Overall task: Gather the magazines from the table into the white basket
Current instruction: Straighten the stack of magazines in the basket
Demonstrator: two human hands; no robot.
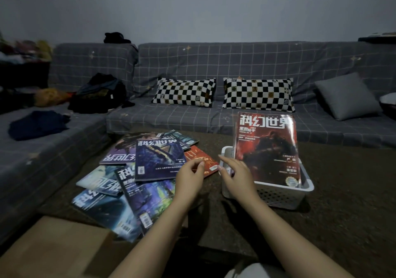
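Several magazines lie fanned out on the dark table (342, 192), left of centre; a blue-covered magazine (158, 160) tops the pile and an orange-red magazine (200, 156) pokes out at its right. A white perforated basket (278, 194) stands to the right, with a red-covered magazine (266, 147) leaning upright inside it. My left hand (189, 179) hovers over the pile's right edge, fingers loosely curled, holding nothing. My right hand (235, 175) is in front of the basket's left rim, fingers relaxed and empty.
A grey checked sofa (192, 117) runs behind the table with two chequered pillows (184, 92), a grey cushion (347, 95) and dark clothes (98, 93). A light wooden surface (53, 250) sits at the near left.
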